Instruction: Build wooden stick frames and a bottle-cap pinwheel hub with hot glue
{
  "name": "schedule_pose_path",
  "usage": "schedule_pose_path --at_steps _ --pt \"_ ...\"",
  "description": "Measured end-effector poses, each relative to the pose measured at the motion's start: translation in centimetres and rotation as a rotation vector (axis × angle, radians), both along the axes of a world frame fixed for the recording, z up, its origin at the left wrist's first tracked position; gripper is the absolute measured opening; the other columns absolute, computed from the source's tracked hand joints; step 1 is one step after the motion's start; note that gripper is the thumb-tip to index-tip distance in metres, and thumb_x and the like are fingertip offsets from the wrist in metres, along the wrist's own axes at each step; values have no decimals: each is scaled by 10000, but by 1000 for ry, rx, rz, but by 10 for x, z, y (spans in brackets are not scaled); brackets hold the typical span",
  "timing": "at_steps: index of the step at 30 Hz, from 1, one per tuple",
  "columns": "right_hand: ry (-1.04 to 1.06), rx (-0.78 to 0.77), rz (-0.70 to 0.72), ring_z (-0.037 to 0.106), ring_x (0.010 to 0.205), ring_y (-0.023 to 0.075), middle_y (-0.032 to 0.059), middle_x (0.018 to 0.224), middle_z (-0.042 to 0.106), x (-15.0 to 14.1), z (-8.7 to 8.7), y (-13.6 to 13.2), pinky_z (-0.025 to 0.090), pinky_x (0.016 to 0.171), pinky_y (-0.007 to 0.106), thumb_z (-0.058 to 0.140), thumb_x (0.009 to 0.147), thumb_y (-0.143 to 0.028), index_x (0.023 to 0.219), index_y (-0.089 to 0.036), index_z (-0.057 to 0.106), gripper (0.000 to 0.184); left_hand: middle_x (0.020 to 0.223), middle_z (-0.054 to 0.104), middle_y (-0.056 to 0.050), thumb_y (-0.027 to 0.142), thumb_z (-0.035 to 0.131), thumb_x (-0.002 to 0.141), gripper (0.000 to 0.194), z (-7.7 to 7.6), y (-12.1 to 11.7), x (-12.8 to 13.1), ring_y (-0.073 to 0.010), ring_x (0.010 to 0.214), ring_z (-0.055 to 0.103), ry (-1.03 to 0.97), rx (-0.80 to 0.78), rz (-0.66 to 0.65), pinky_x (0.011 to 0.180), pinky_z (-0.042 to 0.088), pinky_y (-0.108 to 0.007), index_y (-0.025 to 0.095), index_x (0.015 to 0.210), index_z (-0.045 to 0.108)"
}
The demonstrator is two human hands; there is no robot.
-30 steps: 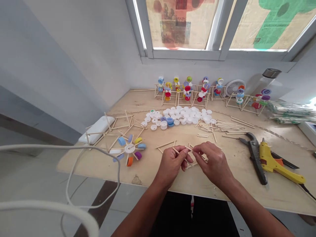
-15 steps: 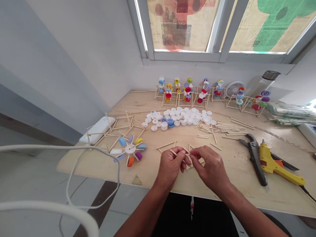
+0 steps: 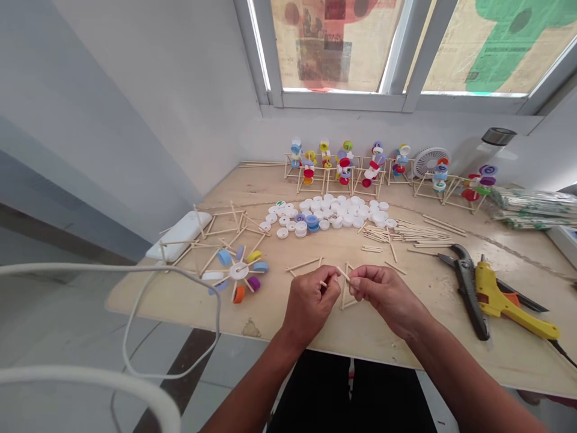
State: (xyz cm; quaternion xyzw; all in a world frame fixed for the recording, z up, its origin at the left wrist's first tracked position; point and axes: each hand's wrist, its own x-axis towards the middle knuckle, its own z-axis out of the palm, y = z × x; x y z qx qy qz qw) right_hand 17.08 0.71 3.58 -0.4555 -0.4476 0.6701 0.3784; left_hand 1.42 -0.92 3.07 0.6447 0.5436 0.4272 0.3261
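Observation:
My left hand (image 3: 311, 302) is closed in a fist around a thin wooden stick (image 3: 323, 283), of which only a short end shows. Between thumb and fingers, my right hand (image 3: 388, 294) pinches another wooden stick (image 3: 343, 274). That stick slants up toward my left fingertips; whether it touches them I cannot tell. Beneath and between the hands, a partly hidden stick frame (image 3: 354, 302) lies on the table. Behind my left hand is another small stick frame (image 3: 304, 263). To the left lies a wheel of sticks (image 3: 238, 271) with coloured bottle caps at its ends.
White bottle caps (image 3: 342, 211) cover the middle of the table (image 3: 279, 319), with loose sticks (image 3: 419, 231) to their right. A yellow glue gun (image 3: 489, 291) and black-handled cutters (image 3: 469, 291) lie at right. Finished cap wheels (image 3: 345, 171) line the back. A white cable (image 3: 216, 319) loops at left.
My left fingers have curled into a tighter fist, hiding more of their stick. My right hand has drawn slightly right, and more of the frame beneath shows.

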Motion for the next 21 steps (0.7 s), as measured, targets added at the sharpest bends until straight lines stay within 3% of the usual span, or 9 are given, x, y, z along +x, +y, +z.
schedule_pose_path --at_steps 7,16,21 --pt "-55 77 -63 509 619 100 -16 642 618 -2 -1 0 384 625 242 710 676 -329 734 -171 663 175 581 614 -5 352 501 837 299 -6 0 -2 -76 439 461 -334 -315 -168 440 379 -191 123 978 632" --pt "-79 129 -58 510 613 100 -20 636 608 -6 2 -5 388 598 233 686 706 -321 752 -166 647 167 509 593 9 322 626 728 203 -1 5 5 -61 381 435 -527 -385 -109 385 346 -176 128 778 597" --pt "-198 189 -114 508 637 111 -5 673 610 -3 3 -3 387 604 242 672 702 -330 751 -163 649 175 507 598 8 303 611 719 169 8 -2 -2 -64 384 429 -488 -443 -134 393 330 -179 144 705 553"
